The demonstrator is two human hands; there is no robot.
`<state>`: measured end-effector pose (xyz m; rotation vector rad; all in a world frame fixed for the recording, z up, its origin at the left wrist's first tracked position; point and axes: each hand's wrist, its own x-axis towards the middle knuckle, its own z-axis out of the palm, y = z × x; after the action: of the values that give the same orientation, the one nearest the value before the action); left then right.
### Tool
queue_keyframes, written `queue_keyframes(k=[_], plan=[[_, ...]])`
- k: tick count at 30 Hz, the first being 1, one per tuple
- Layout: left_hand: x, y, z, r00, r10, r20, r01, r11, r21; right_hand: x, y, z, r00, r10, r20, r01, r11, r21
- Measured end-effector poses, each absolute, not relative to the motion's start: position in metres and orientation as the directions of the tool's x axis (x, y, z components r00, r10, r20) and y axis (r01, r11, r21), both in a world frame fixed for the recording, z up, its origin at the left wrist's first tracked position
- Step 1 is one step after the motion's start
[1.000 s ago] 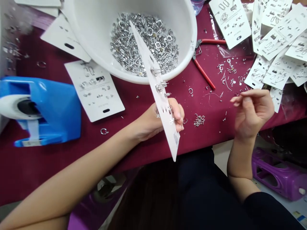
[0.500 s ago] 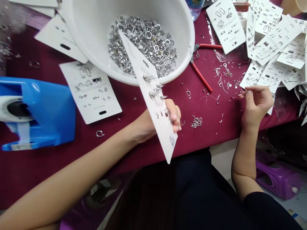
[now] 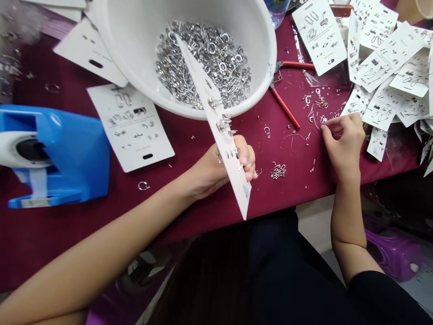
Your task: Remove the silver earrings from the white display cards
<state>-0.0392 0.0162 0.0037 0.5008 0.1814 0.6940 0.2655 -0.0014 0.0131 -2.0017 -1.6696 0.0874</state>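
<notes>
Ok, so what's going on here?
The person's left hand holds a card tilted up, metal pieces standing out from it. The right hand is at the loose bits on the table, fingertips close together; whether they hold one is too small to tell. The bowl stands beyond the card, pliers lying open beside it.

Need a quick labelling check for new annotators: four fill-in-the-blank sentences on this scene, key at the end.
1. The person's ____ hand holds a card fitted with metal pieces.
2. The pliers have ____ handles.
3. The large bowl heaped with small parts is ____.
4. The tape dispenser has a ____ body.

Missing words: left; red; white; blue.
</notes>
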Motion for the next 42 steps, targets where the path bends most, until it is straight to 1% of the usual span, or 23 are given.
queue_keyframes(k=[4, 7, 9, 12, 14, 18, 23, 27, 32, 37, 42], plan=[[-0.039, 0.016, 0.004, 0.754, 0.656, -0.022, -0.551, 0.651, 0.522, 0.265, 0.003, 0.012, 0.248, 0.935, 0.255, 0.901, -0.125, -0.416], [-0.039, 0.016, 0.003, 0.77, 0.639, 0.004, -0.545, 0.653, 0.525, 0.264, 0.006, 0.014, 0.236, 0.944, 0.232, 0.902, -0.124, -0.413], [-0.039, 0.017, 0.002, 0.778, 0.628, 0.02, -0.546, 0.66, 0.515, 0.26, 0.007, 0.016, 0.228, 0.946, 0.231, 0.893, -0.109, -0.437], [-0.039, 0.017, 0.002, 0.781, 0.624, 0.006, -0.537, 0.668, 0.516, 0.252, 0.006, 0.022, 0.231, 0.934, 0.271, 0.871, -0.074, -0.486], [-0.039, 0.016, 0.002, 0.781, 0.625, 0.013, -0.539, 0.663, 0.519, 0.247, 0.005, 0.025, 0.231, 0.927, 0.295, 0.865, -0.057, -0.499], [-0.039, 0.016, 0.002, 0.775, 0.63, 0.046, -0.56, 0.652, 0.512, 0.25, 0.003, 0.023, 0.271, 0.909, 0.316, 0.87, -0.09, -0.485], [-0.038, 0.016, 0.0, 0.775, 0.63, 0.046, -0.553, 0.641, 0.533, 0.256, 0.004, 0.015, 0.283, 0.918, 0.278, 0.873, -0.127, -0.471], [-0.038, 0.016, -0.001, 0.777, 0.629, 0.031, -0.549, 0.651, 0.524, 0.253, 0.004, 0.016, 0.243, 0.936, 0.255, 0.876, -0.098, -0.473], [-0.041, 0.016, 0.001, 0.787, 0.617, 0.019, -0.544, 0.679, 0.493, 0.255, 0.004, 0.018, 0.191, 0.946, 0.263, 0.887, -0.052, -0.458], [-0.041, 0.016, 0.004, 0.791, 0.612, -0.024, -0.521, 0.692, 0.499, 0.255, 0.003, 0.016, 0.182, 0.944, 0.277, 0.894, -0.042, -0.446], [-0.041, 0.016, 0.003, 0.792, 0.61, -0.016, -0.528, 0.698, 0.484, 0.258, 0.004, 0.014, 0.179, 0.945, 0.274, 0.9, -0.045, -0.433]])
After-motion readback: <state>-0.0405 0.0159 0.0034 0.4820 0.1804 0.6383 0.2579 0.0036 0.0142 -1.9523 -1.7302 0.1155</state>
